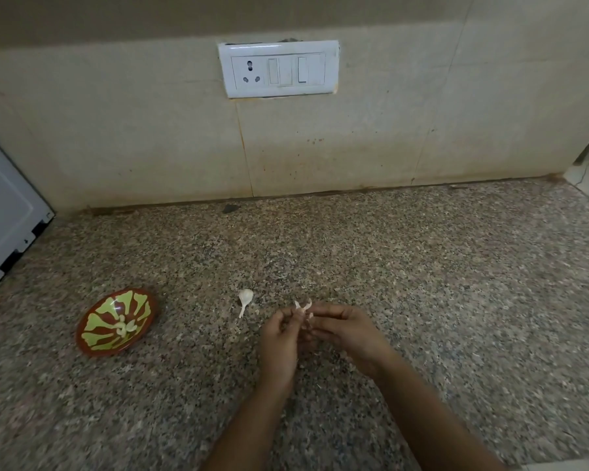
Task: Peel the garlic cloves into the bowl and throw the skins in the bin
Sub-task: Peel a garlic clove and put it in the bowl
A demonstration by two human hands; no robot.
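View from above onto a speckled stone desk set against a beige tiled wall. In the lower centre of the frame, two bare hands meet. The left hand and the right hand both have their fingers curled in close, pinching one small garlic clove between the fingertips just above the desk. Thin strips of papery skin curl upward from the clove, partly pulled away.

Just to the upper left of the hands, a second clove lies on the desk, unpeeled, with a long thin tail. At the lower left sits a shallow brown and green patterned bowl, well apart from the hands, with a few pale peeled cloves in its middle. A white socket plate is on the wall at upper centre, and a white appliance edges in at the far left. No bin is in view.

What could go wrong: the clove is small and likely slippery once bare, so a hard tug on the skin could pop it out of the fingers onto the desk instead of into the bowl. The light skin strips could tear into bits, scatter on the speckled stone and be easy to miss when clearing up. Bits of skin could also cling to the clove and end up in the bowl.
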